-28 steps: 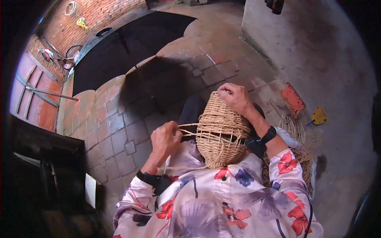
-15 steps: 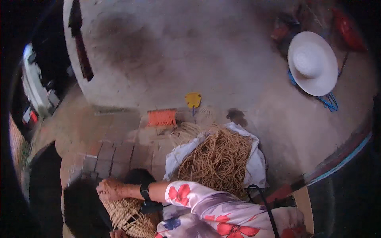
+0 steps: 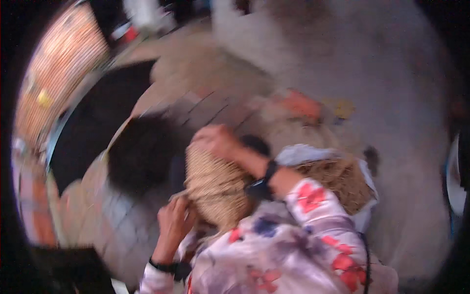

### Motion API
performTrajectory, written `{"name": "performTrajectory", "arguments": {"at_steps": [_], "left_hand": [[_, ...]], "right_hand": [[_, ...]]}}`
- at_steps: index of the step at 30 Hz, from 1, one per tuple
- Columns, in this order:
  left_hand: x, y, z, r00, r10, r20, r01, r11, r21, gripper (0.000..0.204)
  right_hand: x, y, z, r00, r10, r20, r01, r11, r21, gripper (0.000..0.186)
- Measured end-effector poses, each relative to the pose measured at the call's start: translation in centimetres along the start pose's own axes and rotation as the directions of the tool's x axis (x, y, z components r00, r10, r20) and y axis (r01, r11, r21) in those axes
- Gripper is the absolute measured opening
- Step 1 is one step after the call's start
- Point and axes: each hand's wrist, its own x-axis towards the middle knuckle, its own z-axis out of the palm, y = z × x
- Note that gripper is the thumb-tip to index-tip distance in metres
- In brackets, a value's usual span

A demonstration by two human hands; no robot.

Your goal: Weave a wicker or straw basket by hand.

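A woven straw-coloured basket (image 3: 214, 191) lies in my lap, blurred by motion. My right hand (image 3: 213, 142) grips its upper end with bent fingers. At its lower left, my left hand (image 3: 174, 218) is closed, thumb and fingers together, seemingly on the cord, though the blur hides exactly what it pinches. Just right of my lap a white sack (image 3: 306, 152) lies open, full of loose tan cord (image 3: 338, 183). My floral sleeves and dark wristbands show on both forearms.
A black mat-like shape (image 3: 93, 122) covers floor on the left, below a brick wall (image 3: 63, 63). An orange object (image 3: 302, 105) and a yellow one (image 3: 342, 109) lie on the floor ahead right. A white hat (image 3: 456, 179) shows at the far right edge.
The view swung sharply right toward the sack and hat, then turned back leftward. My right hand stays on the basket's upper end as the basket shifts with the view.
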Motion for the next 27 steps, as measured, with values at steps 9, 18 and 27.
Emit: {"name": "performTrajectory", "arguments": {"at_steps": [9, 18, 27], "left_hand": [[-6.2, -6.2, 2.2, 0.845, -0.451, -0.288, 0.479, 0.877, 0.034, 0.020], [-2.4, -1.0, 0.2, 0.991, -0.071, -0.113, 0.035, 0.955, -0.295, 0.019], [-6.5, -7.9, 1.4, 0.839, -0.389, -0.380, 0.412, 0.911, -0.022, 0.014]], "right_hand": [[0.1, 0.7, 1.7, 0.993, 0.065, 0.098, -0.070, 0.996, 0.051, 0.023], [1.4, -1.3, 1.8, 0.970, 0.184, 0.160, -0.158, 0.974, -0.161, 0.030], [1.0, -0.1, 1.7, 0.976, 0.188, 0.113, -0.165, 0.969, -0.185, 0.028]]}}
